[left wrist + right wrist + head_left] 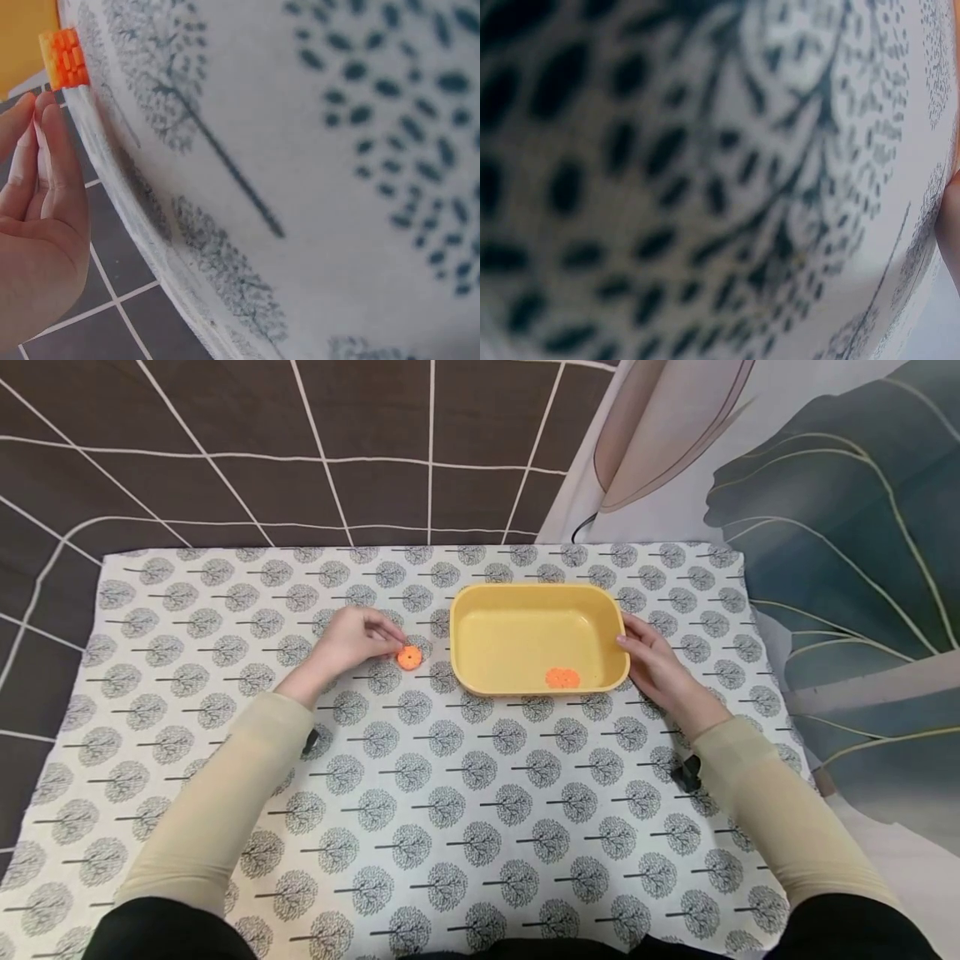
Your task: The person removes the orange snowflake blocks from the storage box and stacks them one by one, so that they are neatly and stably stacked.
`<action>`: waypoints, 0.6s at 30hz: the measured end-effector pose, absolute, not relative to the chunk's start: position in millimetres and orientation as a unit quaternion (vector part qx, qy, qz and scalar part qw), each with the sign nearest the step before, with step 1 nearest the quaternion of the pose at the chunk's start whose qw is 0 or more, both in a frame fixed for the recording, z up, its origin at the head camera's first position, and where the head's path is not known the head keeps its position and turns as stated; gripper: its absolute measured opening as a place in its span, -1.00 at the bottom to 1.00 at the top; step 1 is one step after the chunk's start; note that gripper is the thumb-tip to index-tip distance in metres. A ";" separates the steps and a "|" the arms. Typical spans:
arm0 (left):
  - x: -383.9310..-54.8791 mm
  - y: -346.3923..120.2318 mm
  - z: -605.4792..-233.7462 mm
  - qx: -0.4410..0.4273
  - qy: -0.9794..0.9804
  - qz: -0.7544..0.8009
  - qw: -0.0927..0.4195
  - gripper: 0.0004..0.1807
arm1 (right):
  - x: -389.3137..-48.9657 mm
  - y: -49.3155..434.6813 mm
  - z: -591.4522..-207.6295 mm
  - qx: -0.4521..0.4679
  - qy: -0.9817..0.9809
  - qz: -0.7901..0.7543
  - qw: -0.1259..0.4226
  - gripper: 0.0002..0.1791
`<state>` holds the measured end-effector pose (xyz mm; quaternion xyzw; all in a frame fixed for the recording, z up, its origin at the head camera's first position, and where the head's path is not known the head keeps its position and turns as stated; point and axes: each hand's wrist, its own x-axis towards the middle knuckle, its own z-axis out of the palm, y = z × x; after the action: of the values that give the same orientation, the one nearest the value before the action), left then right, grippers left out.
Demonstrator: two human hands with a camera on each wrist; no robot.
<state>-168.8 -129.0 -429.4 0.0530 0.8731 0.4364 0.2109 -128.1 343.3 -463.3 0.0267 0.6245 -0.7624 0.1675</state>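
Observation:
On the cloth left of the yellow tub (pixel 540 685) stands a small orange notched disc stack (pixel 409 657), with a hole in its round top. My left hand (pixel 356 642) is at its left side. In the left wrist view the extended fingers and thumb come together right beside the ridged orange stack (pixel 67 60); whether they touch it is hard to tell. With my right hand (pixel 656 664) I grip the tub's right rim, thumb over the edge. Inside the tub, near its front wall, lie orange pieces (pixel 562 677). The right wrist view catches only a sliver of hand.
A white cloth (pixel 480 814) printed with grey trees covers the table. Behind it hangs a dark fabric with white grid lines (pixel 375 497). Patterned curtains (pixel 847 568) hang along the right side, with a thin dark cable (pixel 581 528) near the back edge.

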 end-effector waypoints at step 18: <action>-180.4 -92.5 -401.7 0.102 0.873 0.445 0.173 -0.81 | -127.9 342.4 -462.6 0.030 0.621 -0.764 0.169 -0.37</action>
<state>-180.4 -92.5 -401.7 0.1018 0.8729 0.4446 0.1733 -127.9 342.4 -462.6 0.0296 0.6214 -0.7645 0.1690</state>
